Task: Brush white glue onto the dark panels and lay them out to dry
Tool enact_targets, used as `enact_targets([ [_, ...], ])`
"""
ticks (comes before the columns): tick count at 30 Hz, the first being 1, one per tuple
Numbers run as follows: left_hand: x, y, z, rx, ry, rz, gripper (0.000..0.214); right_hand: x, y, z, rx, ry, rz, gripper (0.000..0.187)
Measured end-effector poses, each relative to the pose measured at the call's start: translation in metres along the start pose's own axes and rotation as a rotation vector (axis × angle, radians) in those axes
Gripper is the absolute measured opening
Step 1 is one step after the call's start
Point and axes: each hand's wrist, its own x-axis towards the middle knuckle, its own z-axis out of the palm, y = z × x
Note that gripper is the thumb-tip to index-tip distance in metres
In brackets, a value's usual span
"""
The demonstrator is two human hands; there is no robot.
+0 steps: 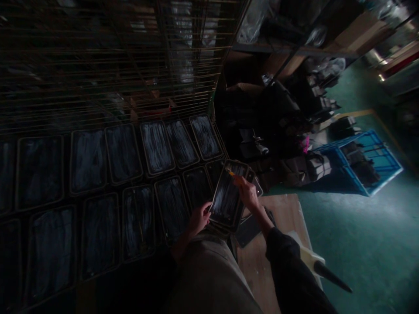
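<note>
My right hand [246, 192] is closed around a small brush [231, 172] with a yellowish handle. Its tip rests over the upper part of a dark rectangular panel [225, 196] with rounded corners and a pale rim. Whitish streaks run along the panel's face. At its lower left edge, my left hand [200, 218] pinches the panel between thumb and fingers. The panel lies tilted on top of other similar panels, partly hidden below it. A dark flat piece [247, 231] lies under my right forearm.
Rows of similar streaked panels [54, 250] fill the surface at left, backed by a wire rack [114, 65]. A wooden board [258, 266] holds a whitish container with a dark spout [312, 259]. Stacked dark goods [291, 168] and a blue crate [355, 163] stand at right.
</note>
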Motion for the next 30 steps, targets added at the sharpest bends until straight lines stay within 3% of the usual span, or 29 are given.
enact_targets([
  [4,0.0,0.001,-0.001,0.001,-0.01,-0.018,0.048,-0.049,-0.018,0.002,0.144,-0.214,0.034,0.029],
  [8,0.0,0.001,-0.003,0.013,-0.019,0.013,0.047,-0.099,-0.034,-0.002,0.291,-0.298,0.222,0.029],
  [11,0.0,0.001,-0.004,0.004,-0.031,0.029,0.045,-0.116,-0.038,-0.008,0.415,-0.349,0.31,0.032],
  [17,-0.002,0.004,-0.004,-0.004,-0.022,0.01,0.043,-0.108,-0.037,-0.006,0.554,-0.171,0.361,0.033],
  [23,-0.005,0.008,-0.005,-0.005,-0.027,0.014,0.044,-0.138,-0.037,0.007,0.568,-0.245,0.406,0.033],
  [26,-0.006,0.009,-0.004,-0.008,0.0,0.005,0.043,-0.149,-0.03,-0.001,0.578,-0.233,0.456,0.034],
  [30,-0.005,0.01,-0.003,-0.026,-0.018,-0.011,0.043,-0.143,-0.014,-0.019,0.555,-0.073,0.476,0.033],
])
